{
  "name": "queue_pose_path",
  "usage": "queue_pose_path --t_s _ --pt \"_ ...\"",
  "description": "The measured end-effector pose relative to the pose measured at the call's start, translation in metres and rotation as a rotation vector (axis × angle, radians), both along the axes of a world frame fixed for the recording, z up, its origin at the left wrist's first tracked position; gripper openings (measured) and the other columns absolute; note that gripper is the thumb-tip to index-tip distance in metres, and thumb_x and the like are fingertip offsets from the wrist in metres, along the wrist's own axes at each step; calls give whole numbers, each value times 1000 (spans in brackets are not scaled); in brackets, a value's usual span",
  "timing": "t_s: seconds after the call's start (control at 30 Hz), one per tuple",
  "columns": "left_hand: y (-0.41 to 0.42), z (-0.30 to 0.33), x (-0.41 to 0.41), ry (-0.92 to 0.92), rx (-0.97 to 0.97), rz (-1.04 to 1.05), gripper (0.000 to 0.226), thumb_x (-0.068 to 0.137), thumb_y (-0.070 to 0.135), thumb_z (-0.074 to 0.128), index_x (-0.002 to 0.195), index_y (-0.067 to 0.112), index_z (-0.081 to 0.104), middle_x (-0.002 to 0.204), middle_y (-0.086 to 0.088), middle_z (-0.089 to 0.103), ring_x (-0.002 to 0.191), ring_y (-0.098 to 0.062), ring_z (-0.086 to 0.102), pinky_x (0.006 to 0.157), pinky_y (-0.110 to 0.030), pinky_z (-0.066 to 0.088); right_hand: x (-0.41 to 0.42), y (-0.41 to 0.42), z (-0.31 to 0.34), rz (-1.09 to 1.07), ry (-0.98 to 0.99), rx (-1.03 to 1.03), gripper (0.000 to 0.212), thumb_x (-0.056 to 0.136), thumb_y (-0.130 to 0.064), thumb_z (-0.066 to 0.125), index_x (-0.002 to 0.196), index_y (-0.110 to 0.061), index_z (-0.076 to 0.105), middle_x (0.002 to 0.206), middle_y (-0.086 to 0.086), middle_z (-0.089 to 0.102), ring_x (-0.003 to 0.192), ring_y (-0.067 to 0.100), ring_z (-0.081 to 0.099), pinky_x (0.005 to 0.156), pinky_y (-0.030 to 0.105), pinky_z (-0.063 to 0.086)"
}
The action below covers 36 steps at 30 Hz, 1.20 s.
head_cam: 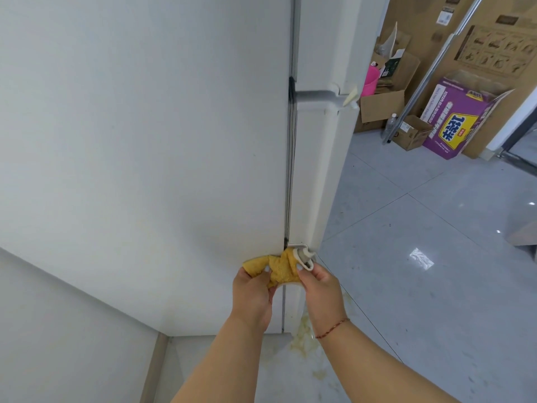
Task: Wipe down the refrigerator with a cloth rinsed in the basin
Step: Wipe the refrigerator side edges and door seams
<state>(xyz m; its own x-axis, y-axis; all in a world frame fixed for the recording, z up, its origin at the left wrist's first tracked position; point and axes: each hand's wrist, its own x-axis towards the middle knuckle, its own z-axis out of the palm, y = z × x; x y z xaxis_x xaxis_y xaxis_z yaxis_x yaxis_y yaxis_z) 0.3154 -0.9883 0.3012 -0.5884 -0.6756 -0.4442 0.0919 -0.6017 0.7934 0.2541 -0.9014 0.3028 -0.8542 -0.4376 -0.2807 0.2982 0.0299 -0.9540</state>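
Where white refrigerator [145, 141] meets grey floor [421, 271], cardboard boxes [380, 107] beyond.

Both bare forearms reach forward and up from the bottom of the view, converging close together. The left hand [252, 289] has its back to the camera, fingers curled and pinched shut on the yellow cloth [277, 267]. The right hand [321, 286] sits just beside it, thumb and fingers gripping the cloth's other end. A thin red string bracelet [332, 328] circles the right wrist.
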Motion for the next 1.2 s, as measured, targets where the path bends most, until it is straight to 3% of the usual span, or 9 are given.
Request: queue_pose_path --t_s 0.13,0.23,0.43,0.57,0.67,0.8,1.0,1.1,1.2 --pt "4 -21 -6 -93 16 -1 41 86 -20 39 69 0 71 75 -18 69 71 -29 65 65 -34 59 -1 3 -25 66 11 103 28 93 -8 55 86 -31 69 82 -7 68 85 14 63 70 10 46" --pt "6 -23 -7 -146 40 -5 42 84 -20 35 70 0 70 73 -17 67 71 -29 63 63 -32 58 3 6 -28 154 -13 84 32 90 3 53 99 -23 69 94 -7 69 93 5 62 75 9 46" --pt "-1 26 -1 -69 80 -28 34 82 -7 37 103 -7 64 95 -21 67 89 -32 64 91 -45 52 16 15 7 166 44 53 34 75 -1 50 98 -20 66 90 13 64 80 17 53 74 37 49" --pt "-1 59 1 64 1 -36 33 87 -4 34 99 -5 64 92 -18 68 86 -28 65 82 -39 55 22 15 41 187 433 140 35 76 -10 48 106 -25 60 95 -5 59 74 14 53 68 25 47" --pt "2 61 -3 4 -29 -20 36 87 -4 32 108 -9 61 97 -22 67 89 -31 64 86 -44 53 19 7 44 221 604 353 51 84 -5 49 132 -21 47 128 -9 46 107 5 52 85 21 46" --pt "4 48 -4 -85 26 -13 38 87 -4 30 109 -9 61 103 -25 66 92 -34 64 86 -44 54 16 11 19 298 589 451 62 86 -7 47 144 -24 33 145 -7 32 125 13 42 88 18 40" --pt "8 21 -9 -237 79 -13 37 89 -2 30 101 -4 65 101 -22 68 90 -32 65 80 -38 55 11 22 -15 403 463 504 55 86 -10 48 136 -31 39 112 -5 53 81 10 54 58 11 36" --pt "12 10 -3 -251 118 -30 38 88 -4 30 111 -5 61 110 -24 66 101 -36 64 91 -46 53 6 24 -23 460 384 528 51 89 -14 49 136 -31 42 116 -4 53 79 7 53 62 11 38" --pt "6 12 -2 -174 44 -12 41 85 -5 30 110 -5 63 107 -24 68 101 -36 65 93 -48 52 4 22 -20 413 579 461 54 85 -19 54 137 -28 43 131 -11 47 100 3 50 74 4 36"
